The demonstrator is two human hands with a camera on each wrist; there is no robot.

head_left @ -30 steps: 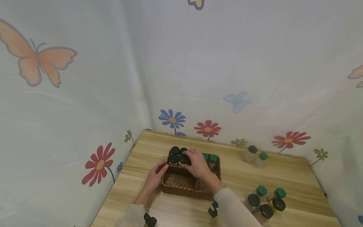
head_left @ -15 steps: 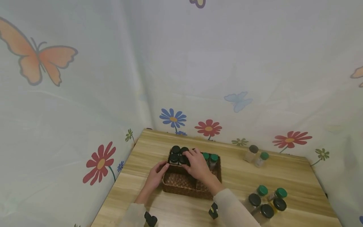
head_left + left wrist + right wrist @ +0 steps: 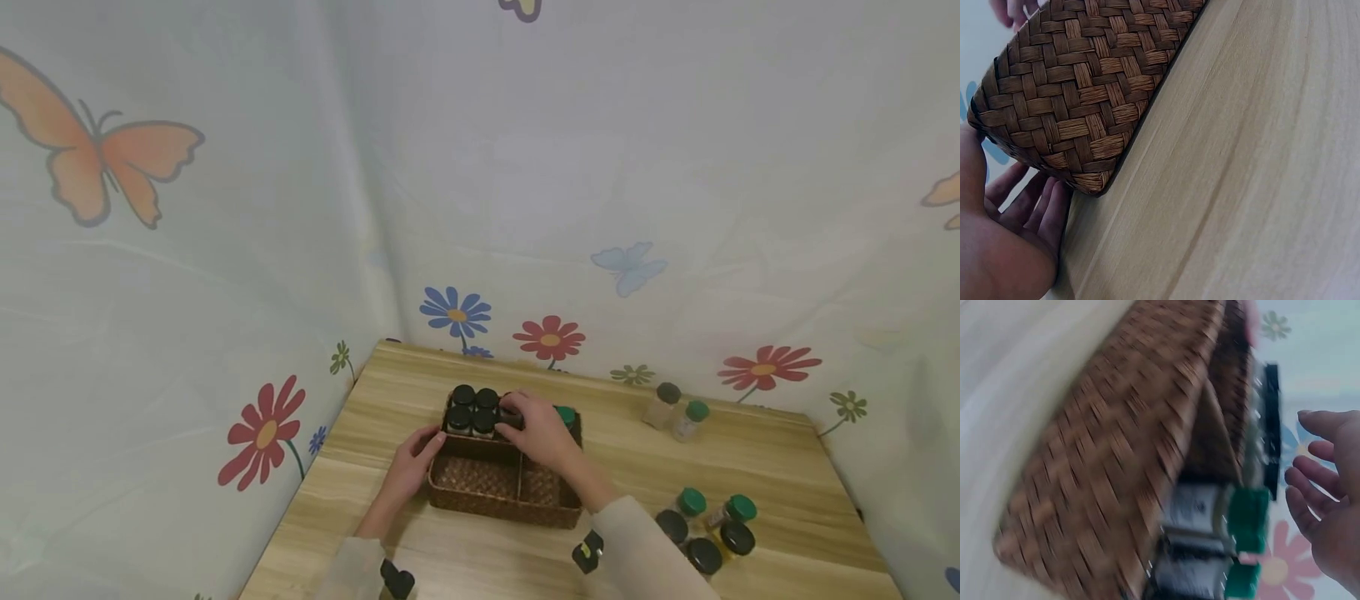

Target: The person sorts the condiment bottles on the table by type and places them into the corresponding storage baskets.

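A brown woven basket (image 3: 474,503) with dividers sits on the wooden table. Several black-lidded jars (image 3: 461,418) stand upright in its back compartment, and a green-lidded jar (image 3: 566,415) shows at that compartment's right end. My left hand (image 3: 411,467) holds the basket's left side, thumb at the rim and fingers along the outer wall. Over the back row, my right hand (image 3: 542,432) hovers with its fingers loosely bent, hiding some of the jars. In the right wrist view, its fingertips (image 3: 1300,499) are apart from the lids, with two green caps (image 3: 1247,519) below the black ones.
On the right of the table stand several jars with black lids (image 3: 704,556) and green lids (image 3: 741,507). Farther back are a black-lidded jar (image 3: 663,407) and a green-lidded jar (image 3: 691,421). A patterned curtain (image 3: 480,208) closes off the back and sides.
My right hand has slid to the right, away from the black lids it was touching, uncovering them and covering a green-lidded jar. My left hand has stayed on the basket.
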